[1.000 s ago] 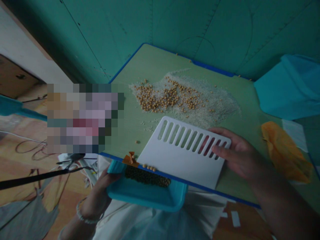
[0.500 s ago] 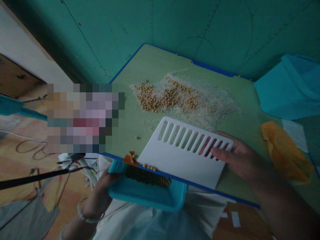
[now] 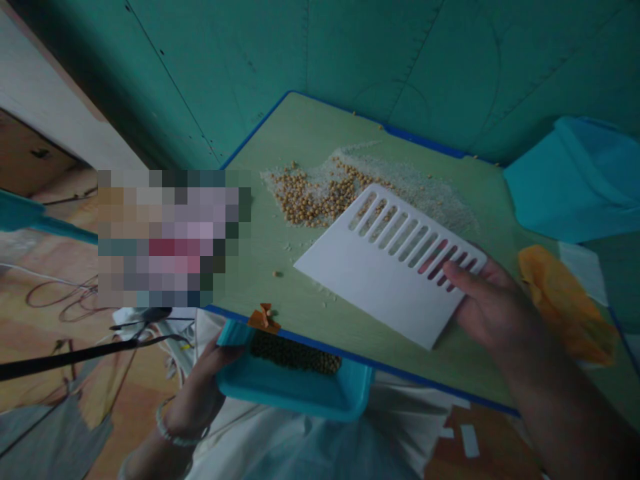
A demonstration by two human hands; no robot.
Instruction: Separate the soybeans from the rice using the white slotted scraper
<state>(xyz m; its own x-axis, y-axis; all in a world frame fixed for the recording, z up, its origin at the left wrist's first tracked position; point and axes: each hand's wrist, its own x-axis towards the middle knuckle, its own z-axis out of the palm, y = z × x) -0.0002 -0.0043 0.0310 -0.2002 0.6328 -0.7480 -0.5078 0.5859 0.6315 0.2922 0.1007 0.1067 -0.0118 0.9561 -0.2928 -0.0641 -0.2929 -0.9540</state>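
Observation:
My right hand (image 3: 487, 307) grips a white slotted scraper (image 3: 390, 267) by its right end, above the green board (image 3: 310, 133). The scraper's slotted edge reaches over a pile of yellow beans (image 3: 320, 193) mixed with white rice (image 3: 425, 190). My left hand (image 3: 200, 393) holds a blue tray (image 3: 295, 390) under the board's near edge. Dark beans with a few yellow ones (image 3: 295, 353) lie in the tray. A lone bean (image 3: 276, 273) lies on the board.
The board has a blue rim (image 3: 400, 380) and lies on a teal cutting mat (image 3: 250, 60). An orange bag (image 3: 565, 300) and a blue cloth (image 3: 580, 180) lie to the right. A small orange piece (image 3: 264, 317) sits at the near edge. A pixelated patch covers the left.
My right hand has carried the scraper away from the board's near edge, up and toward the bean pile. The beans that lay at the edge are gone. The tray has stayed put.

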